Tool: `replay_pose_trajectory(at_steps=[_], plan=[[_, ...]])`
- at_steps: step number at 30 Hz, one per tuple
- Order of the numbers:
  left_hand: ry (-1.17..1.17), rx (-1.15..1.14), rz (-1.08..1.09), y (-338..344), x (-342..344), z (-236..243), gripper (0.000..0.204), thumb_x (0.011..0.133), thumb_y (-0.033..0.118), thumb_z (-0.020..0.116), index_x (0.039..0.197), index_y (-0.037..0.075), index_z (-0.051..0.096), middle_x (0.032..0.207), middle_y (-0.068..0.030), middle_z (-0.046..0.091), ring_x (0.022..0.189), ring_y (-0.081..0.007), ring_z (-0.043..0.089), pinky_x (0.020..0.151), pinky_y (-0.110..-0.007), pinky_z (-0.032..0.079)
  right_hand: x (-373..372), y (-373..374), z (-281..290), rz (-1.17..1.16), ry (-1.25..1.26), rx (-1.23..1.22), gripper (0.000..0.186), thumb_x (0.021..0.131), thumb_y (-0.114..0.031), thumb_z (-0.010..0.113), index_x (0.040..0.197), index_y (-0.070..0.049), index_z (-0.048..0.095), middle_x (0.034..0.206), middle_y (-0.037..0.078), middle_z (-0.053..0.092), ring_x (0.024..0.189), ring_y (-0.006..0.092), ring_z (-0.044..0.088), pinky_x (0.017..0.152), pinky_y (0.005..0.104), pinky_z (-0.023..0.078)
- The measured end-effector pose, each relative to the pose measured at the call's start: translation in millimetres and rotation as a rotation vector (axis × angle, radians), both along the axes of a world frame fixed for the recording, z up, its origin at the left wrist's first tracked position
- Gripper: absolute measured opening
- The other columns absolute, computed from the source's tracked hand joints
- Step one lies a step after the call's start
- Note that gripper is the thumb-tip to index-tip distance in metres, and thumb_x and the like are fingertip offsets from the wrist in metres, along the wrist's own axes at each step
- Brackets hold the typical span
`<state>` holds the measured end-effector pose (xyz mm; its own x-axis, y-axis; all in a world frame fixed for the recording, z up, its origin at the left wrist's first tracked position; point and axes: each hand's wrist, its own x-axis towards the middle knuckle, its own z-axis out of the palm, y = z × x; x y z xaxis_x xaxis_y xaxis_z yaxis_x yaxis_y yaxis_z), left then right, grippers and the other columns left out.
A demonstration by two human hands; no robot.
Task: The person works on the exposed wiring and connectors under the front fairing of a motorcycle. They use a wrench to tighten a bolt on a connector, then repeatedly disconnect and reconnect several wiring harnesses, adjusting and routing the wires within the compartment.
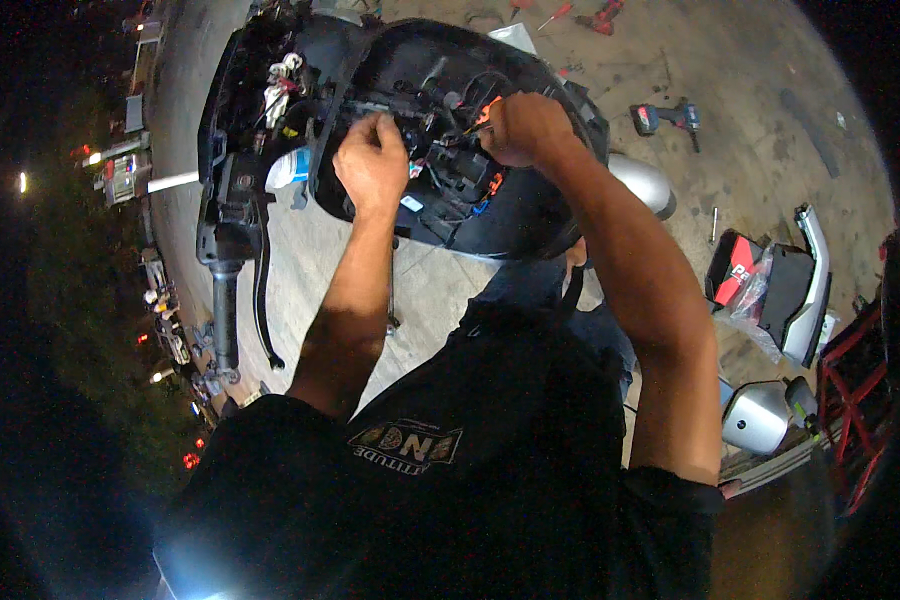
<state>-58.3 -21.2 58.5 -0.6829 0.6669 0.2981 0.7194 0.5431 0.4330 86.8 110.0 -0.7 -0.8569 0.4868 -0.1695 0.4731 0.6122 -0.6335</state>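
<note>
A black two-wheeler body (pixel 500 235) lies before me with its inside exposed, wires and connectors showing. Over its near-left part is my left hand (pixel 372 165), fingers curled together at the tips; whatever they pinch is hidden. Farther right, my right hand (pixel 526 130) is closed in a fist. An orange piece (pixel 487 112) sticks out at the fist's left side, with a thin line running down-left from it; its kind is unclear. Below the hands sit a black box-shaped part (pixel 460 175), an orange connector (pixel 495 184) and a small white piece (pixel 411 203).
At left, a handlebar grip (pixel 226 315) and lever (pixel 261 290) reach toward me. On the floor at right lie a cordless drill (pixel 678 120), a red-and-black box (pixel 738 270), a silver-edged panel (pixel 813 290) and a silver cover (pixel 757 418). A red metal frame (pixel 855 400) stands beyond.
</note>
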Motion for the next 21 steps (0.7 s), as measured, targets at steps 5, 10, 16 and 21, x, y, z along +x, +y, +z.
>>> replay_pose_trajectory(at_steps=[5,10,16,21], plan=[[0.579,0.003,-0.66,52.3,5.4,-21.3,0.035,0.08,0.022,0.066,0.11,0.006,0.062,0.117,-0.0134,0.057,0.121,-0.0368,0.042,0.103,-0.049,0.031,4.0,-7.6,-3.3,-0.033,0.072,0.109,0.036,0.081,-0.036,0.057,0.085,-0.003,0.07,0.085,0.02,0.067,0.082,0.0352,0.067,0.074,0.0441,0.054],[0.696,-0.354,-1.019,76.9,-16.1,-28.2,0.042,0.085,0.037,0.058,0.116,0.01,0.059,0.12,-0.0097,0.057,0.122,-0.0319,0.043,0.104,-0.048,0.03,3.2,-14.9,-7.9,-0.141,0.227,0.148,0.032,0.075,-0.034,0.06,0.08,-0.003,0.069,0.081,0.02,0.067,0.079,0.0354,0.067,0.072,0.0449,0.054],[0.789,-0.653,-1.107,67.5,-37.2,4.6,0.079,0.074,0.052,0.063,0.135,0.007,0.04,0.135,-0.0158,0.045,0.13,-0.0351,0.037,0.109,-0.049,0.026,3.5,-16.6,-7.2,-0.087,0.101,0.19,0.029,0.077,-0.032,0.059,0.087,-0.008,0.072,0.092,0.016,0.069,0.088,0.0326,0.067,0.077,0.0422,0.054],[0.847,-0.824,-1.213,81.4,-44.7,14.6,0.087,0.071,0.044,0.07,0.143,0.012,0.03,0.144,-0.0144,0.036,0.133,-0.0342,0.033,0.109,-0.049,0.026,8.6,-14.9,2.0,-0.071,0.039,0.119,0.031,0.077,-0.031,0.06,0.096,-0.009,0.071,0.098,0.016,0.068,0.093,0.0317,0.066,0.081,0.0415,0.053]])
